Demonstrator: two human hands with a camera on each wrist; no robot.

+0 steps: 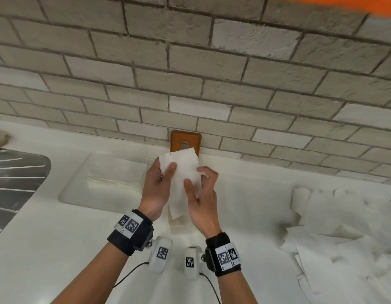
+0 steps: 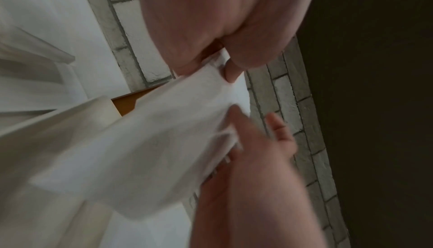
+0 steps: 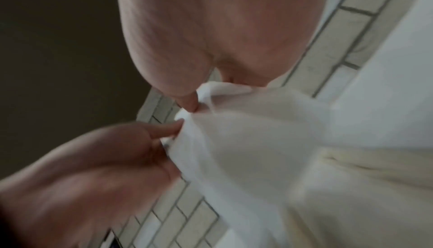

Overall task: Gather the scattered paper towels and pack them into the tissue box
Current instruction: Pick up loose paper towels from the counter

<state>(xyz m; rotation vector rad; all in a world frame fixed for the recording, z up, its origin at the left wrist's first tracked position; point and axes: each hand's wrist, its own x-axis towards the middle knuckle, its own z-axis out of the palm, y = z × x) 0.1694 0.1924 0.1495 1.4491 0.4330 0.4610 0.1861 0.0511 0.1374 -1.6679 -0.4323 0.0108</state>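
Observation:
Both hands hold one white paper towel [image 1: 181, 172] upright above the counter, close to the brick wall. My left hand [image 1: 166, 174] pinches its left upper edge with the thumb in front. My right hand [image 1: 199, 178] pinches the right edge, thumb on the front face. The towel's lower end hangs down to the cream tissue box [image 1: 176, 224], mostly hidden below the hands. Its orange-brown slotted lid [image 1: 179, 139] stands against the wall. The left wrist view shows the same towel [image 2: 152, 131], and the right wrist view shows it [image 3: 246, 141] pinched from both sides.
A loose heap of white paper towels [image 1: 343, 227] covers the counter at the right. A shallow recessed tray [image 1: 102, 178] lies left of the hands. Further left is a metal sink drainer [image 1: 14, 183]. The brick wall [image 1: 212, 84] runs along the back.

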